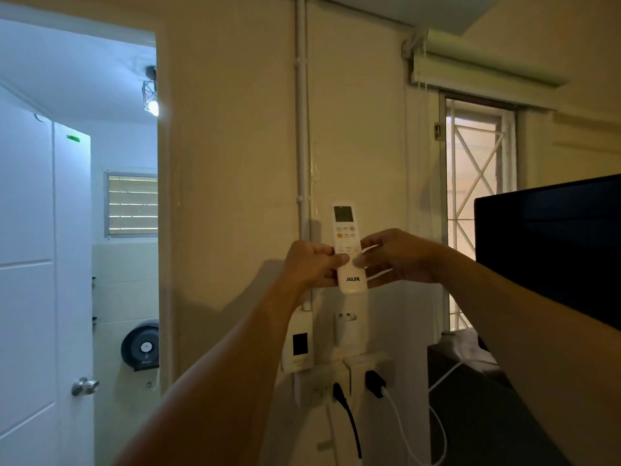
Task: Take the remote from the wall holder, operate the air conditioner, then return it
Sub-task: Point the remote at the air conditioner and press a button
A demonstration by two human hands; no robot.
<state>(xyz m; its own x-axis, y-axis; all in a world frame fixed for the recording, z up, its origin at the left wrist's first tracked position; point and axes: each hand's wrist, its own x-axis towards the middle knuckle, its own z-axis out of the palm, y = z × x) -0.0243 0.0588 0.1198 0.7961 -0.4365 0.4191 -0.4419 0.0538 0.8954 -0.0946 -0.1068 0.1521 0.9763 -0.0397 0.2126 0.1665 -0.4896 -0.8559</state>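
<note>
Head view is showing both bare arms reaching forward to a cream wall, with a white remote [348, 248] being held upright in front of it. All positions below are given relative to the remote.

The left hand [311, 265] is gripping the remote's left edge, fingers curled closed around the body and the thumb lying across the lower button area. The right hand [398, 257] is pinching the right edge, thumb meeting the front face near the buttons and the other fingers passing behind; both hands are closed on it. The remote's screen end is pointing up and the lettered end down, and it is tilting slightly.

Directly below the remote, clear of it, the wall holder [346, 326] is sitting fixed to the wall with nothing in it. Below and to the left, a small white box [298, 344] with a dark window is hanging at the foot of a white pipe [301, 129], which is running up the wall just left of the remote. Further below, a power socket [361, 371] is carrying a black plug [339, 393] and a charger [375, 383] with a white cable.

Far above and to the right, the underside of the air conditioner [437, 10] is showing at the frame's top edge. Right of the remote, a dark screen [551, 250] is standing before a barred window [473, 183]. Far left, an open doorway is showing a white door [40, 280].
</note>
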